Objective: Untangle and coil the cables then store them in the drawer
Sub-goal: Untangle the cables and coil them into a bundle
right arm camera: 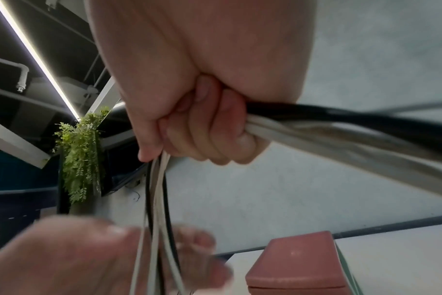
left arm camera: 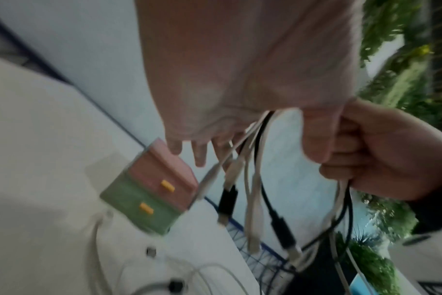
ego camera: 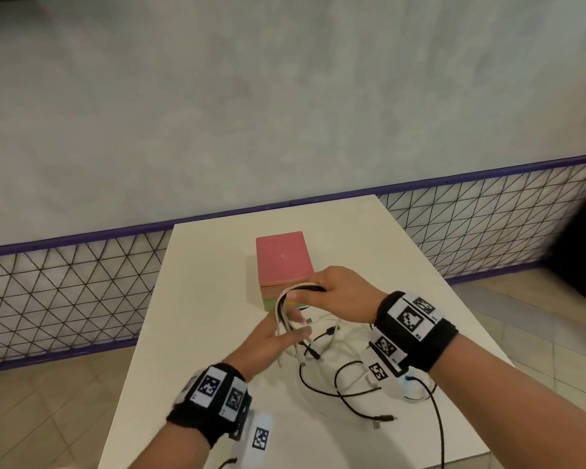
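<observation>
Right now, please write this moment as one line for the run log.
step: gathering cables | right hand: grips cable bundle | left hand: open, fingers at bundle | drawer box: both drawers closed | loose cables: on table

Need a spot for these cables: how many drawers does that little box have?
2, stacked: pink drawer on top, green drawer below it, each with a yellow handle, both closed.
</observation>
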